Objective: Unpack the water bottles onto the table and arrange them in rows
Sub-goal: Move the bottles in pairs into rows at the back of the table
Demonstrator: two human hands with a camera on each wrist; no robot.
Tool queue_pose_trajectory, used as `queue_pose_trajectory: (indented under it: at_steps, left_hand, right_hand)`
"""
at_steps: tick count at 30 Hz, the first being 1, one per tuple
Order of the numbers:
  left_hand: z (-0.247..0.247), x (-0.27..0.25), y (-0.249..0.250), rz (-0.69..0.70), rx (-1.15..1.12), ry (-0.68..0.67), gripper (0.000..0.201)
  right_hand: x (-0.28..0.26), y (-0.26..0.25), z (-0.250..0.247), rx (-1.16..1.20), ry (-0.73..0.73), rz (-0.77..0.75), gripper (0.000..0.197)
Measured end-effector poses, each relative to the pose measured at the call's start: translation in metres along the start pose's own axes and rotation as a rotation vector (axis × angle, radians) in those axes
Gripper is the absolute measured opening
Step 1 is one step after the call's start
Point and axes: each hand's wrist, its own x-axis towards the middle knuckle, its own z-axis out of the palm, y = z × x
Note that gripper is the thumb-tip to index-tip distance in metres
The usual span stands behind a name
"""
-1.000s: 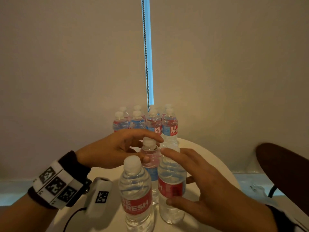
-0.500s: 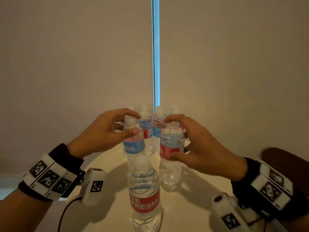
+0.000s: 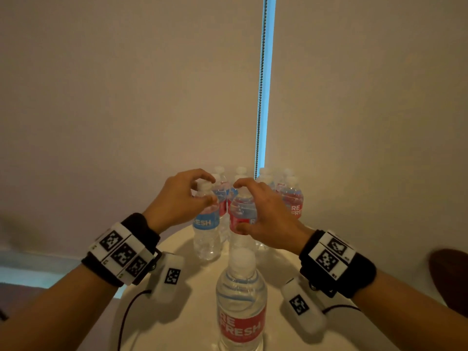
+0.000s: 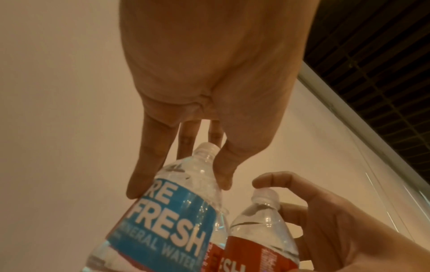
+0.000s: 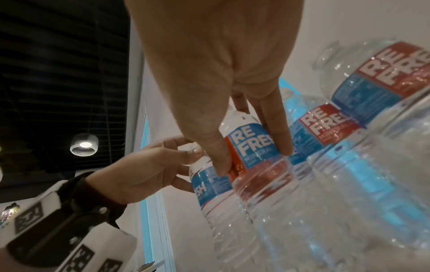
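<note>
1. Left of frame centre: left hand (image 3: 177, 198) pinches the neck of a blue-label bottle (image 3: 206, 224), upright on the table (image 3: 182, 325).
2. Centre: right hand (image 3: 266, 219) grips a red-label bottle (image 3: 240, 211), just beside it.
3. Bottom centre: lone bottle (image 3: 240, 300) stands untouched.
4. Behind the hands: bottle rows (image 3: 291, 196).

Plain beige roller blind (image 3: 152, 97) across nearly the whole head view, split by a narrow bright blue slit of window (image 3: 268, 79) with a bead chain (image 3: 260, 92) hanging along it. Round white table (image 3: 192, 320) below, warmly and dimly lit. Dark rounded brown chair back (image 3: 450, 279) at the right edge. Strip of pale bluish floor (image 3: 30, 272) at lower left. Black slatted ceiling (image 5: 58, 64) in the right wrist view, with a glowing pendant lamp (image 5: 83, 145) under it. Same dark slats (image 4: 377, 55) above a white rail in the left wrist view.
</note>
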Motion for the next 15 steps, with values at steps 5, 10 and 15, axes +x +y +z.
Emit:
queue_pose_trajectory:
  at_steps: [5,10,15]
  left_hand:
    - [0.009,0.004,-0.002,-0.015,-0.019,-0.002,0.029]
    - [0.016,0.006,-0.004,-0.053,-0.049,0.001,0.028]
    - [0.013,0.006,-0.004,-0.105,-0.081,-0.024,0.030]
  right_hand:
    - [0.005,0.002,0.011,0.035,0.003,0.014,0.076]
    - [0.007,0.001,0.014,0.036,0.008,0.021,0.076]
    - [0.009,0.003,0.019,0.033,0.028,0.028,0.078]
